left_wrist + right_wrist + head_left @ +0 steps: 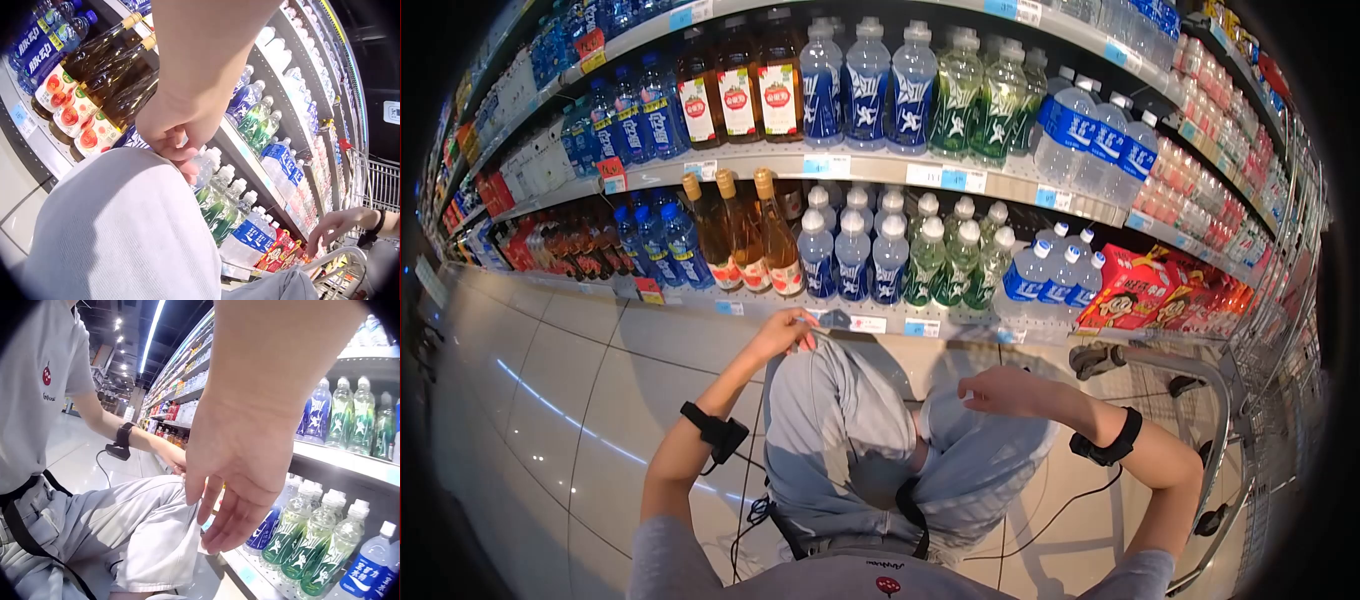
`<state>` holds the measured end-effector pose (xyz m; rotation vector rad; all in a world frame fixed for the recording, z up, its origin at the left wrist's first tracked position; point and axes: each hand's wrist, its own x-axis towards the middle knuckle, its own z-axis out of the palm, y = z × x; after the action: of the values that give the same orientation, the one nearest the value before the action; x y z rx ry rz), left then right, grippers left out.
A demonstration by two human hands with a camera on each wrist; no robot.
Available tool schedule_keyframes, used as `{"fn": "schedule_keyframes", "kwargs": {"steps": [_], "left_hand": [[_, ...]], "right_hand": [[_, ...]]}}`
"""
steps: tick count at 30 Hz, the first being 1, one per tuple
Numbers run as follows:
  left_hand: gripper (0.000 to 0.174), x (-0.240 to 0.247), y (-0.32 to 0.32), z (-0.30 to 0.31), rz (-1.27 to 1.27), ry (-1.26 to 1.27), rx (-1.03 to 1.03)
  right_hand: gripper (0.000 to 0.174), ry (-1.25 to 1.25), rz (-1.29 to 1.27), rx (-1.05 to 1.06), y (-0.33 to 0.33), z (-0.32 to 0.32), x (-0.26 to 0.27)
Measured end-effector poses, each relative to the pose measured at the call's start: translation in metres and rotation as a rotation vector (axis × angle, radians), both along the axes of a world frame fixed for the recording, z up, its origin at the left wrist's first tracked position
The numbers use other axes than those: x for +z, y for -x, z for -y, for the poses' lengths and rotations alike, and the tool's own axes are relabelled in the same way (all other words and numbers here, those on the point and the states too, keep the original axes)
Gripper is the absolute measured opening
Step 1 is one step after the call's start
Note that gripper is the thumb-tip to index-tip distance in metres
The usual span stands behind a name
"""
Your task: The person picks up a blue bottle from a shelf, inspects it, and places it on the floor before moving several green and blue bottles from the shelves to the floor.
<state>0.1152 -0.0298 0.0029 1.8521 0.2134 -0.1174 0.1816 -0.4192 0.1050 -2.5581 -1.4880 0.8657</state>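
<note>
The left hand (788, 333) rests at the left knee (805, 365), its fingers loosely bent and holding nothing. In the left wrist view that hand (178, 134) lies against the trouser knee (134, 187), beside bottles with gold caps. Over the right knee hangs the right hand (1000, 390), empty; the right wrist view shows this hand (234, 487) with loosely bent fingers in front of green-labelled bottles (303, 531). On the bottom shelf ahead stand gold-capped bottles (745, 240), blue-labelled bottles (852, 262) and green-labelled bottles (953, 268).
A shelf edge (880, 322) with price tags runs just beyond the knees. Water bottles (1055, 270) and red boxes (1135, 290) stand at the right of the bottom shelf. A metal cart (1225, 400) is at the right. Tiled floor (615, 400) extends left; cables hang from both wrist straps.
</note>
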Motion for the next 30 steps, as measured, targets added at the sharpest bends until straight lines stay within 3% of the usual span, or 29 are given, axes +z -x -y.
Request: {"fn": "schedule_keyframes", "kwargs": {"steps": [7, 10, 13, 16, 20, 23, 26, 28, 29, 30], "left_hand": [[0.022, -0.032, -0.018, -0.017, -0.044, 0.118, -0.049], [0.028, -0.002, -0.014, -0.001, -0.304, 0.685, -0.054], [0.039, -0.033, -0.017, 0.004, -0.326, 1.225, -0.181], [0.050, -0.019, -0.014, 0.025, -0.314, 1.147, -0.327], [0.056, -0.048, -0.022, 0.014, -0.458, 1.572, -0.578], [0.061, -0.063, -0.011, 0.052, -0.403, 1.418, -0.958], [0.069, -0.067, 0.009, 0.104, -0.833, 1.495, -0.809], [0.072, -0.118, 0.001, 0.123, -0.783, 1.483, -0.876], [0.074, -0.119, 0.000, 0.132, -0.758, 1.481, -0.910], [0.074, -0.120, 0.000, 0.124, -0.554, 1.415, -0.924]], "right_hand": [[0.023, -0.039, 0.088, -0.025, -0.034, -0.010, 0.049], [0.021, -0.143, 0.131, -0.005, -0.054, -0.005, 0.067], [0.018, -0.245, 0.087, 0.042, -0.073, -0.001, 0.085], [0.016, -0.133, 0.186, 0.009, -0.088, -0.007, 0.091], [0.019, -0.060, 0.219, -0.015, -0.100, -0.012, 0.092], [0.020, -0.046, 0.187, -0.017, -0.106, -0.025, 0.090], [0.020, -0.077, 0.175, 0.041, -0.110, -0.034, 0.083], [0.020, -0.078, 0.137, 0.042, -0.115, -0.036, 0.075], [0.020, -0.075, 0.117, 0.041, -0.117, -0.036, 0.072], [0.021, -0.082, 0.113, 0.033, -0.117, -0.037, 0.072]]}}
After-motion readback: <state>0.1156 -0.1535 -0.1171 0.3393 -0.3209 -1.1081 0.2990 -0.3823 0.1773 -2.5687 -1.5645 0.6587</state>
